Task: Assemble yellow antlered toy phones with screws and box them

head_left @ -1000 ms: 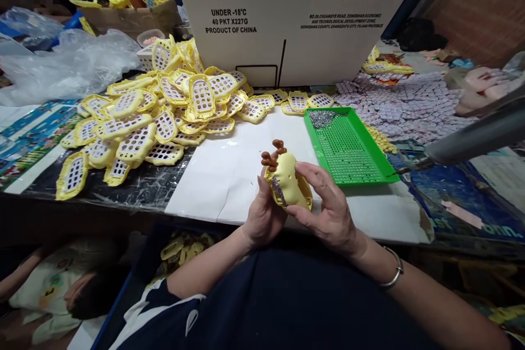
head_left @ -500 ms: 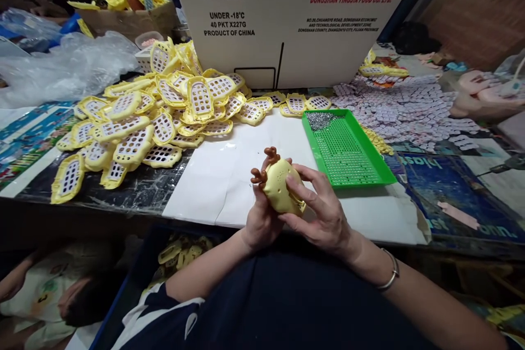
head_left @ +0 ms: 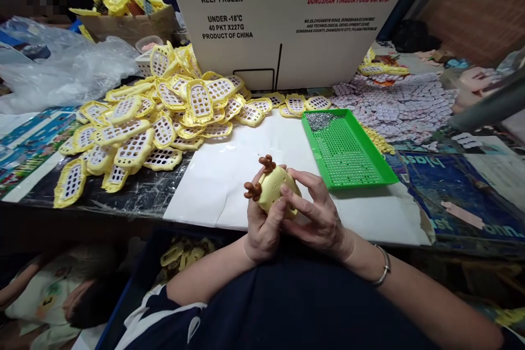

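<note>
Between my two hands is a yellow plastic shell point(head_left: 271, 190) with small holes in its face and two brown antlers point(head_left: 253, 190) sticking out at its upper left. My left hand point(head_left: 263, 229) is wrapped round its lower left side, thumb on the front. My right hand point(head_left: 318, 208) grips the right side, its fingertips pressed on the face and rim. Beyond the hands lies a green tray point(head_left: 383, 167) with rows of small holes and a heap of tiny metal screws point(head_left: 322, 120) in its far corner.
A large pile of yellow shells with white perforated panels point(head_left: 133, 145) covers the left. Behind stands a white and red carton point(head_left: 270, 22). Many small white pieces point(head_left: 394, 106) spread at right. A blue bin point(head_left: 131, 284) holds yellow parts below. Another person point(head_left: 53, 295) is at lower left.
The yellow shell has shifted slightly left and down with both hands. My left thumb has come onto its front. A grey bar-like object has come into view at the right.
</note>
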{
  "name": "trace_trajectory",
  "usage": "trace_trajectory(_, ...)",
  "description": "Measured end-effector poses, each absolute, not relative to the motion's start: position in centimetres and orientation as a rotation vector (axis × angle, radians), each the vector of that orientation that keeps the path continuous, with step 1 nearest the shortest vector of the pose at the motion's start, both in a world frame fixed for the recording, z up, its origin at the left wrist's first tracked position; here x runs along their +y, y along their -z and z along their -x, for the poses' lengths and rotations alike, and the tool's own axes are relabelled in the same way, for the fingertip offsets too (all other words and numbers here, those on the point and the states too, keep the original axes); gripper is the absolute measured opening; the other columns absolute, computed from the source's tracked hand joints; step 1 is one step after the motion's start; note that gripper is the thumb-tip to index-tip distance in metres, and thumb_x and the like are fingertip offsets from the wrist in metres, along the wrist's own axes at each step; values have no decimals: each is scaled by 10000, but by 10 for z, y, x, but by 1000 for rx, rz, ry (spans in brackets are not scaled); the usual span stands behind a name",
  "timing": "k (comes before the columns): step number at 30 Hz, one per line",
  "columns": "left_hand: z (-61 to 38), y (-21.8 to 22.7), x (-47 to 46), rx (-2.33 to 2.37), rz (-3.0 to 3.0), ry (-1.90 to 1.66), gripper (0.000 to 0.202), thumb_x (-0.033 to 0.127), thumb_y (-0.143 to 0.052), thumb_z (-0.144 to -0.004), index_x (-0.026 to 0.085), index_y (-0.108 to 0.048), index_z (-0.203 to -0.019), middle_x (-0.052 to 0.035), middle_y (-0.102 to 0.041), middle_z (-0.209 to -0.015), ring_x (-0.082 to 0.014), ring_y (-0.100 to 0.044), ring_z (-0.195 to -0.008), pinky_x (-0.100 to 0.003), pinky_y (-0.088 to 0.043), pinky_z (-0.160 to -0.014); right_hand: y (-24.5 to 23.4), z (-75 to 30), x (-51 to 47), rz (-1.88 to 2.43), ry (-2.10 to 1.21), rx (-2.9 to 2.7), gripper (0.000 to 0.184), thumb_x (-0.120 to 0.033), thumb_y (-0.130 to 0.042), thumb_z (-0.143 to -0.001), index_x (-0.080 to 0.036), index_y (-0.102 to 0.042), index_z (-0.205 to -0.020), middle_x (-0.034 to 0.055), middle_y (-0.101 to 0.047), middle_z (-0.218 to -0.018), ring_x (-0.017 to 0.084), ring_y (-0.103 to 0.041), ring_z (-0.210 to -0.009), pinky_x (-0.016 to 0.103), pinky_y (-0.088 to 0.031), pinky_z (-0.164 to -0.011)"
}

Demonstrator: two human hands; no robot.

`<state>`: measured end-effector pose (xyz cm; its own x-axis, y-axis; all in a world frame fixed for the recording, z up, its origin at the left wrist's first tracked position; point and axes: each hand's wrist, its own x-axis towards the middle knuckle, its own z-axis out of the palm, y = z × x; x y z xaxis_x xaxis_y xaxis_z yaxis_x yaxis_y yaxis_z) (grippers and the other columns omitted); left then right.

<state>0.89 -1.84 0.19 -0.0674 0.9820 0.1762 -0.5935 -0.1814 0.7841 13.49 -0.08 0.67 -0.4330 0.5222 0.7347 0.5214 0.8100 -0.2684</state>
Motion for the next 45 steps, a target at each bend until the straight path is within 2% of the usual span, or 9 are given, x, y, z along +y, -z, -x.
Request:
trace_trajectory(6, -6, -4, -21, 705, -707, -1568, 349, 267, -718, -755, 250, -635, -1094, -75, -649, -1202, -261, -589, -1147, -395, -422, -1029, -19, -140, 3, 885, -176, -2005, 380, -379, -531, -895, -284, -515, -1262, 80, -606, -1048, 229, -581, -996, 425, -512, -847)
trace_trajectory(10, -3, -5, -23, 592, -724, -1367, 351, 298, -711, -762, 247, -619, -1096, -76, -655, -1172, -272, -606, -1112, -441, -420, -1019, -38, -142, 5, 1043, -597, -1875, 396, -510, -511, -881, -201, -600, -1112, 79, -627, -1001, 188, -600, -921, 338, -522, -798)
trace_trajectory(14, -4, -3, -22, 653, -757, -1356, 342, 351, -701, -770, 213, -623, -1073, -79, -664, -1132, -258, -607, -1095, -398, -424, -1010, -40, -137, 4, 1155, -1040, -1650, 408, -581, -580, -804, -182, -608, -887, 43, -638, -868, 154, -594, -781, 294, -511, -723)
trace_trajectory(22, -1, -7, -21, 822, -874, -1238, 263, 363, -637, -820, 201, -647, -1028, -49, -683, -1002, -206, -627, -948, -297, -481, -858, -29, -144, 3, 1171, -1439, -1286, 409, -538, -708, -686, -179, -616, -859, 12, -648, -824, 137, -603, -764, 279, -514, -737)
trace_trajectory(31, 3, -6, -30, 953, -1058, -1301, 177, 245, -704, -760, 234, -676, -934, -2, -675, -948, -182, -596, -954, -242, -408, -905, -33, -151, -10, 1181, -1238, -1357, 189, -343, -694, -730, -165, -668, -788, 15, -680, -799, 148, -627, -787, 298, -512, -782)
trace_trajectory(38, 2, -13, -24, 913, -1301, -1104, 273, 324, -612, -819, 172, -548, -1036, -40, -646, -960, -162, -595, -853, -261, -475, -762, -26, -165, -7, 1216, -1249, -1336, 289, -434, -697, -739, -178, -693, -874, 42, -703, -864, 180, -640, -836, 336, -532, -785)
trace_trajectory(40, 3, -17, -23, 964, -1448, -1069, 241, 301, -557, -853, 155, -541, -1044, -46, -655, -927, -154, -595, -815, -255, -475, -732, -27, -171, -7, 1219, -1089, -1408, 309, -440, -689, -755, -191, -675, -938, 61, -687, -961, 199, -633, -915, 368, -520, -843)
trace_trajectory(43, 4, -21, -22, 986, -1714, -1077, 237, 255, -518, -872, 155, -523, -1087, -57, -677, -960, -147, -615, -803, -249, -477, -724, -37, -176, -9, 1187, -629, -1613, 503, -398, -757, -703, -200, -597, -1136, 107, -588, -1218, 240, -537, -1149, 400, -445, -986)
trace_trajectory(45, 2, -23, -21, 944, -1880, -1068, 251, 225, -503, -877, 157, -502, -1118, -68, -685, -986, -147, -632, -810, -250, -483, -727, -47, -176, -9, 1137, -525, -1814, 522, -358, -770, -700, -185, -583, -1155, 108, -602, -1181, 224, -557, -1107, 362, -461, -948)
